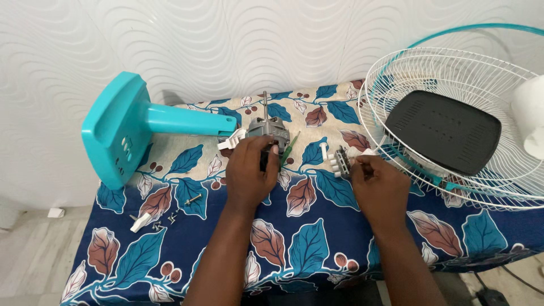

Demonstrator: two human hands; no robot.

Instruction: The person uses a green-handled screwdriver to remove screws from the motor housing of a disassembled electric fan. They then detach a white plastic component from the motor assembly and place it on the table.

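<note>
Your forearms come up from the near edge of the leaf-print cloth (pixel 317 249). L hand (pixel 249 173) is clenched round the fan motor (pixel 263 131), shaft up, w/ a green screwdriver (pixel 289 150) just beside it. R hand (pixel 378 187) pinches the white push-button switch block (pixel 340 161). Looks like mid-teardown: the next move prob needs the motor kept steady and that screwdriver picked up.

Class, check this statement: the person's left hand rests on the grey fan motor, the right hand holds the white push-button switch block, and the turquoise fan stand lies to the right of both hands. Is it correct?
One detail is wrong. The head view shows the turquoise fan stand lying to the left of both hands, not the right. The rest holds: the left hand rests on the grey fan motor, and the right hand holds the white push-button switch block.
</note>
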